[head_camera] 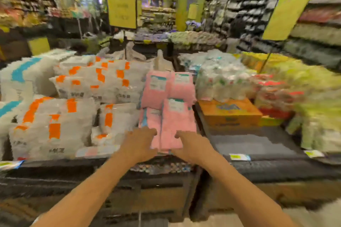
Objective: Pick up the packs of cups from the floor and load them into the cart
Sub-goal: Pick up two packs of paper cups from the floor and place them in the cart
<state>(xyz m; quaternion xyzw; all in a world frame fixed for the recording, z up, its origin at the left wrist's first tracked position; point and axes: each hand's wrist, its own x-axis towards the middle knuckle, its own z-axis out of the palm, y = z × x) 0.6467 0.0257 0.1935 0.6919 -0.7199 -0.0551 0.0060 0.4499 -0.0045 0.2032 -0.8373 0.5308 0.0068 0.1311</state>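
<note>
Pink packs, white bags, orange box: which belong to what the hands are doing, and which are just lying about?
In the job: front pink pack, left hand and right hand at its two sides, pink packs behind it.
Lying about: white bags with orange patches, orange box, clear-wrapped bundles, yellow sign.
</note>
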